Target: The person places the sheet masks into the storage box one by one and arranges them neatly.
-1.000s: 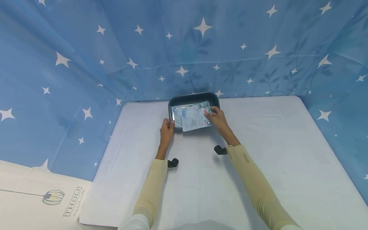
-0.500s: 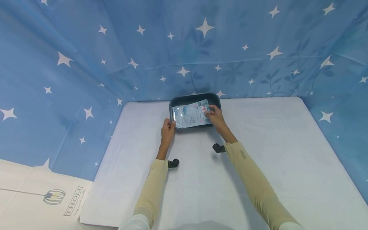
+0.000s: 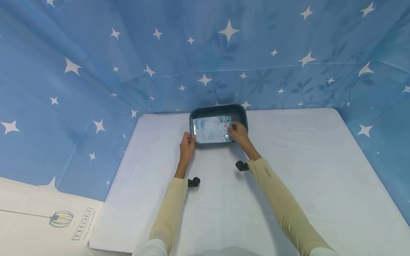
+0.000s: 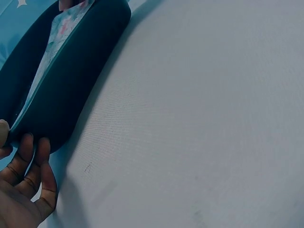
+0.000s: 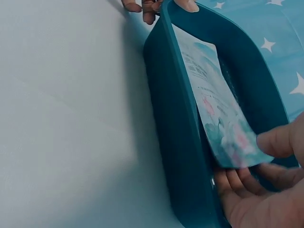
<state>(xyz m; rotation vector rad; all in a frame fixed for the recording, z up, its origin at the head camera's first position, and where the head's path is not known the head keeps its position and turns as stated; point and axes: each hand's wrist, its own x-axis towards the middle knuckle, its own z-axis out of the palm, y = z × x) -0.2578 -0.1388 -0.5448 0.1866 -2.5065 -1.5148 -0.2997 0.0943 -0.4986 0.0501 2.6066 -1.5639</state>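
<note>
A dark teal plastic basin (image 3: pixel 238 112) stands at the back of the table. My left hand (image 3: pixel 187 145) grips its near left corner, thumb over the rim and fingers against the outer wall (image 4: pixel 71 90). Inside the basin, a pale blue face mask sachet (image 3: pixel 213 129) with pink flowers lies along the near side. My right hand (image 3: pixel 240 134) reaches into the basin's right part and holds the sachet's right end. In the right wrist view the thumb is over the sachet (image 5: pixel 213 104) and the fingers are below it. A shiny packet underneath is almost wholly covered.
The table (image 3: pixel 304 160) has a white cloth. A blue curtain (image 3: pixel 205 46) with white stars hangs right behind the basin and along both sides. Black camera mounts stick out inward from both wrists.
The right hand has brought the sachet left and down into the basin, over the packet that showed at the left earlier. The left hand stays on the rim.
</note>
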